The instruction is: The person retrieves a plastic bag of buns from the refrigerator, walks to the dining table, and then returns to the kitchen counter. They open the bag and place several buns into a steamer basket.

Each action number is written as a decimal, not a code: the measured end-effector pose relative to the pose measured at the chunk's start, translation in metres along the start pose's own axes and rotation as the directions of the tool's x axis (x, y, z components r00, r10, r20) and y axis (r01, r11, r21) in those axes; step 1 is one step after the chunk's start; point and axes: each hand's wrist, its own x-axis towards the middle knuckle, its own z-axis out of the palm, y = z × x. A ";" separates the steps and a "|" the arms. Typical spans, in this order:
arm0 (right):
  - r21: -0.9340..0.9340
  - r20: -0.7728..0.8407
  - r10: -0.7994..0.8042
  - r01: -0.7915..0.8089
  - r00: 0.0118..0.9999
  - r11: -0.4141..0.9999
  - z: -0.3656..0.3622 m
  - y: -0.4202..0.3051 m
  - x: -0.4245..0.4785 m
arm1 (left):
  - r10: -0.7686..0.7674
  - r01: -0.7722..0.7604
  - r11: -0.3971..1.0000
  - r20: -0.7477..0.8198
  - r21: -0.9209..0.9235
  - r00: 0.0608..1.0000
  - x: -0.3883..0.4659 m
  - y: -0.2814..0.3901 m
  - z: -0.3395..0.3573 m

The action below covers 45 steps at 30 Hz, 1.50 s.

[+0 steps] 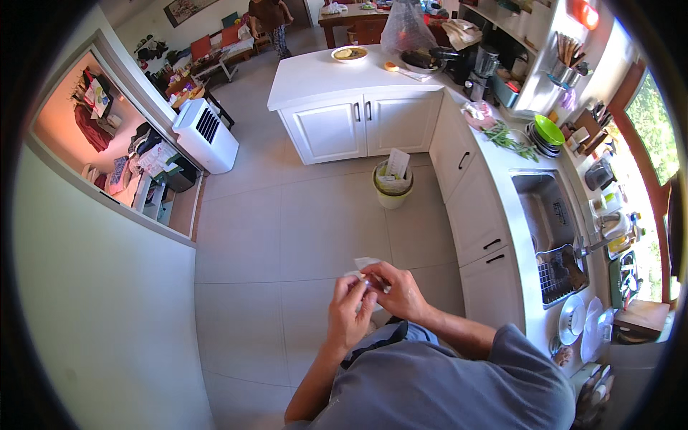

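Both hands meet in front of my body, above the tiled floor. My left hand (349, 312) pinches a small piece of thin white material (367, 262), perhaps plastic film or paper. My right hand (403, 290) grips the same piece from the other side, its fingers curled close to the left fingertips. A corner of the white piece sticks up beyond the fingers, and the rest is mostly hidden behind them. Whether something small lies inside it, I cannot tell.
A lined trash bin (392, 199) stands on the floor ahead. To the right runs a white counter (492, 177) with a steel sink (537, 199) and leafy greens (508, 138). A portable air conditioner (207, 137) stands by the doorway at left. Another person (270, 21) is far back.
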 end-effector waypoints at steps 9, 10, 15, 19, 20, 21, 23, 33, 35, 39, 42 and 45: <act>0.211 0.281 -0.246 0.191 0.928 0.959 0.124 -0.019 0.226 | -0.046 0.054 0.998 -0.229 0.029 0.972 0.117 -0.143 -0.142; 0.280 0.270 -0.298 0.222 0.915 0.934 0.140 -0.019 0.254 | -0.112 0.113 0.994 -0.165 -0.007 0.980 0.126 -0.164 -0.150; 0.320 0.313 -0.353 0.253 0.882 0.913 0.205 -0.020 0.379 | -0.404 0.384 0.914 -0.340 -0.128 0.849 0.190 -0.270 -0.174; 0.299 0.279 -0.415 0.332 0.866 0.895 0.229 -0.021 0.486 | -0.310 0.261 0.951 -0.529 -0.168 0.790 0.280 -0.303 -0.212; 0.292 0.277 -0.422 0.343 0.863 0.893 0.233 -0.021 0.514 | -0.355 0.296 0.935 -0.504 -0.197 0.787 0.304 -0.316 -0.231; 0.279 0.259 -0.401 0.329 0.879 0.902 0.236 -0.020 0.540 | -0.412 0.342 0.911 -0.466 -0.231 0.783 0.322 -0.327 -0.243; 0.266 0.233 -0.362 0.299 0.903 0.916 0.248 -0.017 0.592 | -0.439 0.185 0.865 -0.525 -0.467 0.729 0.368 -0.341 -0.264; 0.363 0.588 -0.671 0.595 0.451 0.717 0.314 -0.012 0.806 | -0.593 0.042 0.577 -0.383 -0.816 0.708 0.594 -0.477 -0.385; 0.422 0.528 -0.741 0.628 0.415 0.653 0.333 -0.004 0.850 | -0.558 -0.023 0.434 -0.289 -0.901 0.778 0.639 -0.509 -0.406; 0.594 0.376 -0.689 0.409 0.620 0.693 0.339 0.010 0.939 | -0.522 -0.026 0.412 -0.259 -0.911 0.812 0.725 -0.565 -0.432; 0.650 0.241 -0.459 0.208 0.855 0.730 0.328 0.017 0.978 | -0.435 0.026 0.238 -0.083 -0.971 0.896 0.788 -0.572 -0.450; 0.839 0.160 -0.366 0.069 0.917 0.540 0.326 0.045 1.023 | -0.403 0.096 0.137 0.032 -0.986 0.915 0.859 -0.589 -0.443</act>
